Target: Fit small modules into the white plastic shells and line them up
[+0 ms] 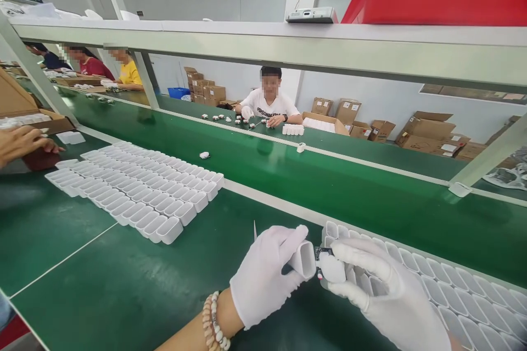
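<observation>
My left hand [269, 274], in a white glove with a beaded bracelet at the wrist, grips a hollow white oval casing [304, 260], its open end facing right. Just right of that opening, my right hand [382, 285], also gloved, pinches a small white part with a dark circuit board [330, 266] between thumb and fingers. The board's edge is very near the casing's rim; whether they touch I cannot tell. Under and behind my right hand stand rows of white casings [448, 289], partly hidden by it.
More rows of white casings [135, 186] stand on the green table [197, 263] at left. Another person's hand [24, 143] is at the far left by a cardboard box. Beyond the green belt [263, 159] sits a person in white [269, 104]. A shelf [263, 46] crosses overhead.
</observation>
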`<state>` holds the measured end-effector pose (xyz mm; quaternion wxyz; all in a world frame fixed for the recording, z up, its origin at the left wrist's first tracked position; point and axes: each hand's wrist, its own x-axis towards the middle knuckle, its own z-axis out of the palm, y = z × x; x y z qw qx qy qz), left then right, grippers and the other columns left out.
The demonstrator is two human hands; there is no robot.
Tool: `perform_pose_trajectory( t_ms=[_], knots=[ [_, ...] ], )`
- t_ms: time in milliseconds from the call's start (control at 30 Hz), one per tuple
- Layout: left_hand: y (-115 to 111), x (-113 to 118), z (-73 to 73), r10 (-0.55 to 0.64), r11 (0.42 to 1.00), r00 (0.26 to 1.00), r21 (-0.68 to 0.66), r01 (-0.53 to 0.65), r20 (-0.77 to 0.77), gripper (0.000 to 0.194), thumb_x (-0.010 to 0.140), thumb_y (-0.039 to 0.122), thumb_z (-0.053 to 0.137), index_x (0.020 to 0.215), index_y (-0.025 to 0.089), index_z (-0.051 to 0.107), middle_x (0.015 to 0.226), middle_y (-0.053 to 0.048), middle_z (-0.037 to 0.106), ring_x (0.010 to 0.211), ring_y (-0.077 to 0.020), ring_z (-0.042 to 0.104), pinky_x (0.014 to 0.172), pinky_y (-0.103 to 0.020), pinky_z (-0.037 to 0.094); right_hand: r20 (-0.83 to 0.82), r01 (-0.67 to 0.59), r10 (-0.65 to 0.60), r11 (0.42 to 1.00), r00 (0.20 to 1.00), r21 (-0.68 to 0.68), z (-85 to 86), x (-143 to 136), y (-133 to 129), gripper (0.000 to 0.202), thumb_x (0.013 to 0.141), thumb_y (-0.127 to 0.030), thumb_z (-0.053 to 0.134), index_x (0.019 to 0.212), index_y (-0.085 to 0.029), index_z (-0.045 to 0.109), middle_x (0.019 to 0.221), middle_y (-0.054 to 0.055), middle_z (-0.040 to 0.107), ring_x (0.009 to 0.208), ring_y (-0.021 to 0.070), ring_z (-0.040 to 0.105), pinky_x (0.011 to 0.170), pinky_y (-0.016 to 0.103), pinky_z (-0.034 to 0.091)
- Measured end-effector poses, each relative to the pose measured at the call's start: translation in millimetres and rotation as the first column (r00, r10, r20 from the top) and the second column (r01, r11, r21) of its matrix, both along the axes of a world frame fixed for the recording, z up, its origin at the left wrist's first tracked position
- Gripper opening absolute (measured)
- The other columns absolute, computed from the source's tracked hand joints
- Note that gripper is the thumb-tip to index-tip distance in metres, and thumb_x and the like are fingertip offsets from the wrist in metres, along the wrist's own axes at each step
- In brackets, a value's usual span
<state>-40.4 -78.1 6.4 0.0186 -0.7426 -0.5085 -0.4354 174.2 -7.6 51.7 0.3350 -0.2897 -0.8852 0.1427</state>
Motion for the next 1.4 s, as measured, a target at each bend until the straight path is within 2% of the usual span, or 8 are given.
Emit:
perform_pose_trajectory(
  t_ms=[133, 333, 533, 633, 867, 1067, 1200, 1400],
  knots=[
    [-1, 0, 1.8, -0.004, 1.000, 1.000, -0.003, 0.004, -0.021, 0.070, 0.081, 0.012, 0.062, 0.141, 0.028, 0.030, 0.111, -0.007, 0.063, 0.101, -0.0235, 0.060, 0.085, -0.043, 0.053, 0.037, -0.003, 0.002, 1.000, 0.999, 0.018, 2.1, -1, -2, 0.019, 0.080, -0.034, 0.068, 0.098, -0.033, 0.069, 0.104, 0.001, 0.072, 0.091, 0.0263, 0.070, 0.069, 0.032, 0.062],
    [-2, 3, 2.1, -0.039, 0.999, 0.999, -0.023, 0.039, -0.033, 0.074, 0.080, 0.014, 0.067, 0.141, 0.029, 0.026, 0.108, -0.005, 0.064, 0.097, -0.0222, 0.060, 0.085, -0.043, 0.052, 0.133, -0.048, 0.039, 0.997, 0.990, 0.065, -7.3, -2, 0, 0.010, 0.083, -0.028, 0.062, 0.091, -0.031, 0.068, 0.096, 0.001, 0.071, 0.090, 0.0267, 0.070, 0.061, 0.031, 0.059],
    [-3, 4, 8.0, -0.009, 0.995, 1.000, -0.098, 0.007, -0.021, 0.058, 0.080, 0.017, 0.068, 0.130, 0.028, 0.039, 0.105, -0.004, 0.064, 0.096, -0.0236, 0.060, 0.082, -0.043, 0.053, 0.183, -0.018, 0.001, 0.995, 0.983, 0.095, -11.1, 1, 0, 0.013, 0.083, -0.032, 0.063, 0.094, -0.034, 0.070, 0.096, 0.000, 0.072, 0.091, 0.0276, 0.069, 0.064, 0.032, 0.060],
    [-4, 4, 9.9, -0.013, 0.993, 1.000, -0.116, 0.013, -0.007, 0.050, 0.080, 0.017, 0.068, 0.123, 0.027, 0.044, 0.103, -0.004, 0.064, 0.094, -0.0233, 0.061, 0.081, -0.042, 0.054, 0.206, -0.001, -0.023, 0.993, 0.978, 0.118, -10.1, 0, -1, 0.015, 0.084, -0.034, 0.063, 0.097, -0.035, 0.070, 0.103, 0.000, 0.072, 0.091, 0.0275, 0.069, 0.067, 0.032, 0.060],
    [-4, 4, 11.3, -0.029, 0.990, 1.000, -0.139, 0.028, -0.003, 0.043, 0.079, 0.015, 0.067, 0.116, 0.025, 0.049, 0.104, -0.005, 0.065, 0.093, -0.0230, 0.061, 0.081, -0.041, 0.054, 0.317, -0.014, -0.044, 0.984, 0.947, 0.177, -9.2, -3, -4, 0.016, 0.084, -0.033, 0.063, 0.100, -0.034, 0.066, 0.107, -0.001, 0.070, 0.088, 0.0243, 0.070, 0.073, 0.033, 0.060],
    [-3, 3, 7.8, -0.046, 0.986, 0.999, -0.161, 0.046, 0.004, 0.041, 0.080, 0.017, 0.067, 0.116, 0.025, 0.050, 0.104, -0.005, 0.064, 0.095, -0.0237, 0.061, 0.082, -0.041, 0.053, 0.322, -0.022, -0.059, 0.970, 0.945, 0.244, -5.6, -9, -9, 0.014, 0.088, -0.030, 0.058, 0.101, -0.032, 0.065, 0.101, -0.002, 0.071, 0.084, 0.0208, 0.070, 0.070, 0.031, 0.060],
    [-2, 3, 3.0, -0.043, 0.980, 0.998, -0.193, 0.049, 0.034, 0.042, 0.081, 0.020, 0.069, 0.118, 0.025, 0.050, 0.104, -0.006, 0.064, 0.095, -0.0241, 0.060, 0.082, -0.042, 0.053, 0.387, -0.007, -0.098, 0.966, 0.917, 0.260, -1.7, -11, -11, 0.011, 0.088, -0.033, 0.059, 0.098, -0.030, 0.065, 0.105, 0.001, 0.071, 0.087, 0.0231, 0.070, 0.064, 0.031, 0.059],
    [-4, 6, -0.3, -0.039, 0.974, 0.996, -0.218, 0.056, 0.081, 0.041, 0.079, 0.021, 0.071, 0.117, 0.024, 0.054, 0.103, -0.006, 0.064, 0.094, -0.0241, 0.060, 0.083, -0.042, 0.053, 0.450, -0.078, -0.026, 0.975, 0.893, 0.210, 1.0, -14, -8, 0.010, 0.084, -0.029, 0.065, 0.094, -0.029, 0.063, 0.103, 0.000, 0.071, 0.086, 0.0231, 0.068, 0.060, 0.030, 0.056]
  ],
)
